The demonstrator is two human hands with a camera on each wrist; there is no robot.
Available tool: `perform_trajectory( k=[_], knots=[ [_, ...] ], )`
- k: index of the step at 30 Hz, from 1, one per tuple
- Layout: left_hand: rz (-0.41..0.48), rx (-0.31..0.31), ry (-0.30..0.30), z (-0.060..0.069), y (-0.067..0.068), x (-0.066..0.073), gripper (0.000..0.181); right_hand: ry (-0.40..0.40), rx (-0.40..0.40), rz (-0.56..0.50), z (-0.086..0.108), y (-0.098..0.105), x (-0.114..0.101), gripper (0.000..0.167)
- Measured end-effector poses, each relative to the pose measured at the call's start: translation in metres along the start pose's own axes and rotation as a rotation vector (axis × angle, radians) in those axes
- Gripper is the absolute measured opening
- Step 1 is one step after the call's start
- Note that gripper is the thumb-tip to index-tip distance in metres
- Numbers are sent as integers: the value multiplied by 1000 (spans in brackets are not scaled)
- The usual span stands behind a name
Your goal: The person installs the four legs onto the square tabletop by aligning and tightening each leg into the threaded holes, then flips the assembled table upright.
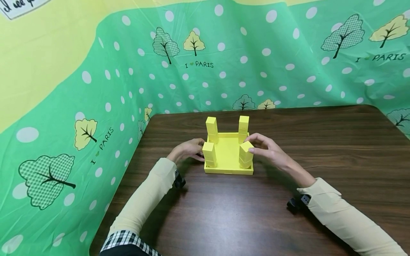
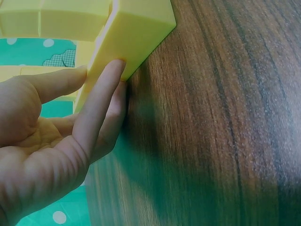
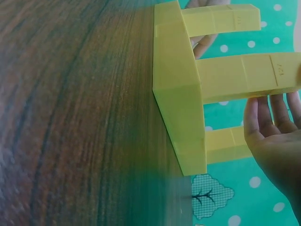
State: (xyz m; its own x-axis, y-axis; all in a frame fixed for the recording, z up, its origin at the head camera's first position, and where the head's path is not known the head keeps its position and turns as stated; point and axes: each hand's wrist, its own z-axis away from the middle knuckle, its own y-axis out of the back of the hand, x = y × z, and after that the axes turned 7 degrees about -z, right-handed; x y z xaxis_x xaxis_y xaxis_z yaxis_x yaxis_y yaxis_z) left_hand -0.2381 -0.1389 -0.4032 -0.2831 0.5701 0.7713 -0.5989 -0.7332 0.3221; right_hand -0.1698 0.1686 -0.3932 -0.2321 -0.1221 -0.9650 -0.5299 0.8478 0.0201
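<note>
A square yellow tray (image 1: 228, 152) with a low raised rim lies on the table. At each of its corners stands an upright stack of yellow blocks. My right hand (image 1: 269, 151) pinches the top of the near right stack (image 1: 246, 155) between thumb and fingers; this stack leans slightly, and its seams show in the right wrist view. My left hand (image 1: 189, 149) is at the tray's left side, beside the near left stack (image 1: 209, 155). In the left wrist view its extended fingers (image 2: 101, 103) touch the tray's outer wall (image 2: 134, 37).
The tray rests on a dark wood-grain table (image 1: 224, 213). Behind and to the left hangs a green and yellow cloth (image 1: 198, 81) with white dots and printed trees. The far left stack (image 1: 211, 129) and far right stack (image 1: 243, 128) rise along the tray's back edge.
</note>
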Motion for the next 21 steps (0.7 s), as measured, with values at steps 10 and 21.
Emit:
perform_trajectory(
  k=[10, 21],
  knots=[
    [6, -7, -7, 2, 0, 2, 35, -26, 45, 50, 1, 0, 0, 27],
    [-11, -11, 6, 2, 0, 2, 35, -27, 56, 105, 3, -1, 1, 27]
  ],
)
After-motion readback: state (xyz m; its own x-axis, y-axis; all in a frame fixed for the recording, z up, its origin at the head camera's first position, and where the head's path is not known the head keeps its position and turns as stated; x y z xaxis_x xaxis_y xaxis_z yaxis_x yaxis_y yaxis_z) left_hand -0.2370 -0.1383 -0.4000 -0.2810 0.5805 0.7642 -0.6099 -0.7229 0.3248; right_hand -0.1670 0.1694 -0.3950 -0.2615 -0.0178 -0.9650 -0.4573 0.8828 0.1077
